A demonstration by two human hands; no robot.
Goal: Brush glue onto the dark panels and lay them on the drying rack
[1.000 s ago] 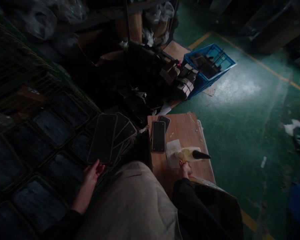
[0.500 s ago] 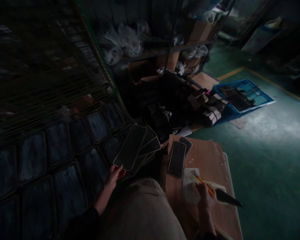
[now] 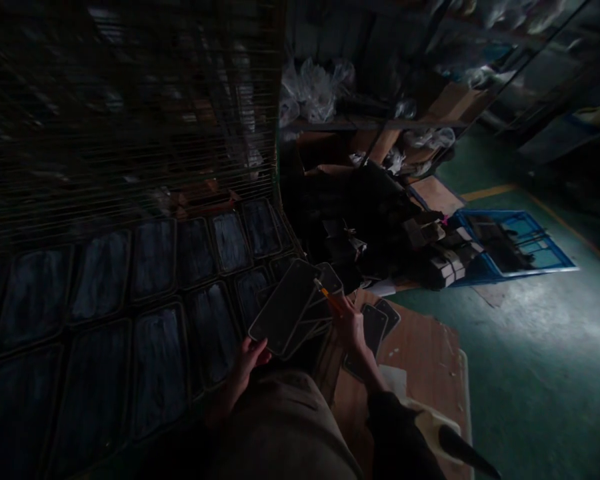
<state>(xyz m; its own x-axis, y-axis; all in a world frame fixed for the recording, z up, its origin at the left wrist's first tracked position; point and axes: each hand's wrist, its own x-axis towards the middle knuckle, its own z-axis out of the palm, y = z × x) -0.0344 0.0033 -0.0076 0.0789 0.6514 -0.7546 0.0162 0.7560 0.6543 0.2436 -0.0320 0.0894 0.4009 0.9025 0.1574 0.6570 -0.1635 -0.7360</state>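
Note:
My left hand (image 3: 247, 363) pinches the near corner of a dark rectangular panel (image 3: 283, 307) with rounded corners and a pale edge. Beneath and beside it, more such panels (image 3: 325, 310) lie fanned in a stack. Over the panel's right side, my right hand (image 3: 350, 323) is closed around a small brush (image 3: 325, 291) with an orange handle. The bristle tip is close to the panel; whether they touch, I cannot tell. Right of that hand, dark panels (image 3: 375, 323) rest on a wooden board (image 3: 430, 340), partly covered by my forearm.
Rows of panels with streaky whitish coating (image 3: 160, 367) spread out at left, before a wire mesh cage (image 3: 220, 147). On the board sit a pale flat piece (image 3: 395, 380) and a dark tapered object (image 3: 465, 450). A blue crate (image 3: 540, 270) and loaded shelves (image 3: 380, 123) stand beyond.
My right hand has carried the brush leftward from the pale piece on the board to the held panel. My left hand still grips the panel's corner. The view has turned left.

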